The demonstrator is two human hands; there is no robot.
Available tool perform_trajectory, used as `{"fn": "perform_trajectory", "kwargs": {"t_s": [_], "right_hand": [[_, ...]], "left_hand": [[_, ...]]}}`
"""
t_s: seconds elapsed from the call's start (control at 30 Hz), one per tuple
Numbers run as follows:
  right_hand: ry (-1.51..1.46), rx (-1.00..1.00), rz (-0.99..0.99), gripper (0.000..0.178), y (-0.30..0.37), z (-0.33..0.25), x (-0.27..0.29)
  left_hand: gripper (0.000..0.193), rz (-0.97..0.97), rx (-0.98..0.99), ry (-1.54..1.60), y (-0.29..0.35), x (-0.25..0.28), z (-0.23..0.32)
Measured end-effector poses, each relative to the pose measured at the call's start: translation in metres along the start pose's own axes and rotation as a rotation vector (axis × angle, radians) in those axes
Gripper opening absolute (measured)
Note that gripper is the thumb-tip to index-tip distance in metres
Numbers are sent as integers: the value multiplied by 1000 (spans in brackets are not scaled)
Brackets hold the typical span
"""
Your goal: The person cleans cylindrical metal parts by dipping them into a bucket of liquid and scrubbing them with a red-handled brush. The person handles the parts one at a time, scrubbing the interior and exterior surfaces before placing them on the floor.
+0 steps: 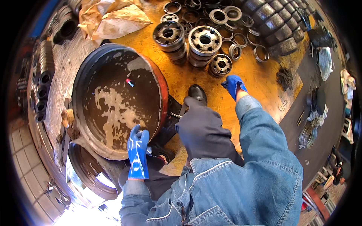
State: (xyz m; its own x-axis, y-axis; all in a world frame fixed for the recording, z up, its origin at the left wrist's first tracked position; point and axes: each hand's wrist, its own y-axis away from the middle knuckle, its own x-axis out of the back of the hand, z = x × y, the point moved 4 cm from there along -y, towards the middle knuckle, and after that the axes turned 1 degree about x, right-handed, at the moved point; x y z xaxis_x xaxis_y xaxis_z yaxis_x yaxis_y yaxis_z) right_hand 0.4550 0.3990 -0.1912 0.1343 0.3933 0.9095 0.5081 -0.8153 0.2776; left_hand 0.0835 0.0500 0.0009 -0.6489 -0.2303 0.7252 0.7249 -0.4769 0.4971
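My left hand [138, 152], in a blue rubber glove, is over the near right rim of a large round tub [163, 84]. Its fingers are bent but apart, with nothing seen between them. Murky brown liquid with pale foam [117, 113] fills the tub, and a small red-and-blue object [129, 82] shows in it. My right hand [234, 84], gloved in blue too, is raised at the right with its fingers curled in; whatever they hold, if anything, is hidden. Nearest to it is a small round metal part with holes [220, 65]. Beyond stand two stacks of holed metal discs [204, 40] [168, 35].
Several metal rings [233, 52] lie on the yellow surface [260, 81] behind the stacks. Rows of dark cylinders [277, 24] fill the far right. Crumpled brown paper [117, 20] is at the far left. A dark tangled clump [284, 78] and a wire coil [308, 135] lie rightward.
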Motion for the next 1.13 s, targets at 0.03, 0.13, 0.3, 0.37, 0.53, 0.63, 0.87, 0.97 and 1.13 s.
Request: {"fn": "perform_trajectory", "kwargs": {"t_s": [0.03, 0.13, 0.3, 0.37, 0.53, 0.63, 0.87, 0.97, 1.13], "right_hand": [[-155, -27, 6, 21, 6, 14, -3], [-1079, -486, 44, 31, -2, 83, -24], [-1203, -491, -60, 38, 12, -105, 170], [-1295, -95, -83, 33, 20, -176, 205], [-661, 228, -297, 52, -10, -341, 191], [-369, 393, -243, 58, -26, -398, 166], [-213, 181, -249, 60, -90, -433, 69], [-178, 169, -198, 46, -110, -434, 35], [54, 237, -259, 44, -137, -441, -20]], "left_hand": [[60, 12, -34, 22, -1, -2, -2], [59, 25, -217, -39, -22, -13, 2], [58, 37, -121, -116, -29, -8, -9], [57, 34, -21, -131, -33, -8, -16], [55, -44, -135, 83, -42, 7, -27], [56, -20, -181, 164, -33, 45, -10], [61, 118, -146, 270, -52, 79, -35], [68, 33, -177, 314, -56, 79, -16], [79, -29, -163, 186, -64, 86, -12]]}}
